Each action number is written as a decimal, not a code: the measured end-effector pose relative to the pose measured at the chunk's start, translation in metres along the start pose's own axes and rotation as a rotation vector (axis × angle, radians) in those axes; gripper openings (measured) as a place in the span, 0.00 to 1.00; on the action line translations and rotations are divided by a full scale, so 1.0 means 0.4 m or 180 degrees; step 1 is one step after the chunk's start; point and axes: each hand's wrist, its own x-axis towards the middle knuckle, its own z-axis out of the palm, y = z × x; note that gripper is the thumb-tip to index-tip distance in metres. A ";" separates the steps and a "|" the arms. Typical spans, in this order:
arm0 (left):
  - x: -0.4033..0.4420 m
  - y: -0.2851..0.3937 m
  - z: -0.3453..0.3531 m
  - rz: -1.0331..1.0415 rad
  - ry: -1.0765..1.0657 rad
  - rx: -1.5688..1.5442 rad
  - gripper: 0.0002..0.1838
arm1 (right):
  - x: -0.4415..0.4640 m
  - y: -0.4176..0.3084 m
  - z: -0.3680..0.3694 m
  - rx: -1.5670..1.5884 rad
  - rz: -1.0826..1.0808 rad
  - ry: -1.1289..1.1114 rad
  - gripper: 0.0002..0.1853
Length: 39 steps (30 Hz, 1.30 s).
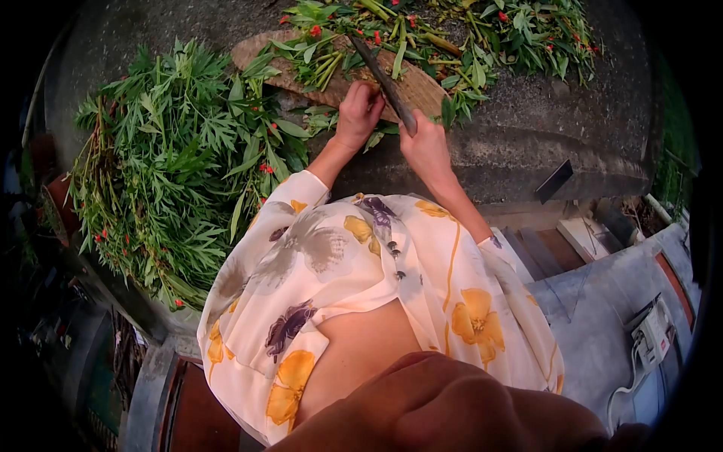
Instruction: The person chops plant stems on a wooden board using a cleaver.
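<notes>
My right hand [428, 147] is closed round the handle end of a long dark knife [380, 75], whose blade slants up and left across a wooden cutting board [423, 92]. Just left of the blade, my left hand [358, 113] sits at the board's near edge with its fingers curled in. Whatever those fingers hold is hidden. Cut green stems and leaves [325, 66] lie on the board beyond my left hand. More stalks with red flowers [403, 34] spread over the board's far side.
A big heap of leafy plants [184, 143] with small red flowers covers the left of the concrete ledge [557, 135]. Another leafy pile [527, 34] lies at the far right. A small dark flat piece [554, 181] rests at the ledge's near edge. A white device [654, 331] is low right.
</notes>
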 end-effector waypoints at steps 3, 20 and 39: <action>0.003 -0.005 0.000 0.0039 -0.0006 0.0073 0.10 | 0.008 0.000 0.002 -0.0080 0.0033 -0.0121 0.09; 0.002 -0.018 -0.004 0.0127 0.0009 0.0151 0.09 | 0.010 0.004 0.009 0.0027 0.0005 -0.0067 0.10; 0.008 0.023 -0.017 -0.0359 0.0096 -0.0343 0.07 | 0.045 0.033 0.017 0.0041 0.0211 -0.0447 0.13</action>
